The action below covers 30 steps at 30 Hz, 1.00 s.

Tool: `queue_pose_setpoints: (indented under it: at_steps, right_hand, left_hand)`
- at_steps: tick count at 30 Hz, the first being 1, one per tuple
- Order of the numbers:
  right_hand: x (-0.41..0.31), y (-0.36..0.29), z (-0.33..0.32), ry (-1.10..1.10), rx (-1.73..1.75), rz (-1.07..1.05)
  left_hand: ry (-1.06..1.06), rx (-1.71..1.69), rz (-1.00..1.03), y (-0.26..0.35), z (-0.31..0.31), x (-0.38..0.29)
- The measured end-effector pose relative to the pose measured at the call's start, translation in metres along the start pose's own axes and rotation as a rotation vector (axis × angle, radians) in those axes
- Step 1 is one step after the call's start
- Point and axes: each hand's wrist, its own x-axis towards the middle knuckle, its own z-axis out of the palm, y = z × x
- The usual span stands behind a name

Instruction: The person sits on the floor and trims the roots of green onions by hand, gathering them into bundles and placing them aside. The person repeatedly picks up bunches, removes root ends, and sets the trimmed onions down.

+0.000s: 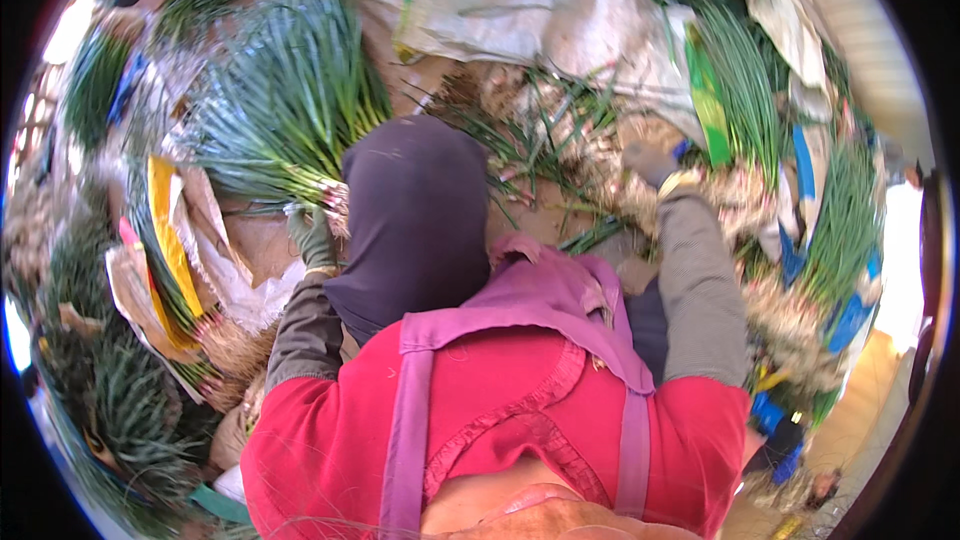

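My left hand [312,236], in a greenish glove, is at the root end of a large fanned bundle of green onions [300,112]; its thumb side touches the stems, and how firmly it grips is hard to see. Beyond my dark-covered knee [420,217], my right hand [649,165], gloved and blurred, reaches down over a heap of loose green onions [577,135] with pale roots and reddish bulbs. Its fingers are unclear against the heap. A purple apron [517,315] hangs over my red top.
A white woven sack [555,7] lies at the far side. Upright onion bundles in sacking [739,90] stand on the right, with more [844,217] beyond. Another wrapped bundle with a yellow strip [174,240] leans on the left. A brown stone-like lump [636,274] lies near my right forearm.
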Motion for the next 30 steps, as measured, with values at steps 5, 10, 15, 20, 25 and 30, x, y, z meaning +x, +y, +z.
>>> queue_pose_setpoints:
  at_steps: [5, 10, 15, 20, 25, 30]
  right_hand:
    - [-0.095, 0.094, -0.056, 0.295, 0.072, 0.222]
    - [-0.217, 0.117, -0.007, -0.149, -0.214, 0.606]
    - [-0.292, -0.033, 0.183, -0.113, 0.508, 0.549]
    - [-0.286, -0.105, 0.251, -0.179, 0.811, 0.686]
    - [-0.279, -0.104, 0.255, -0.214, 0.940, 0.780]
    - [-0.297, -0.116, 0.253, -0.263, 1.020, 0.875]
  left_hand:
    - [-0.435, 0.173, -0.144, -0.134, 0.016, -0.018]
    - [-0.676, -0.059, -0.388, 0.007, 0.046, -0.030]
    - [-0.789, -0.088, -0.435, 0.067, 0.077, -0.028]
    - [-0.821, -0.002, -0.516, 0.088, 0.091, -0.025]
    - [-0.853, 0.112, -0.615, 0.098, 0.112, -0.014]
    - [-0.887, 0.165, -0.655, 0.117, 0.135, 0.002]
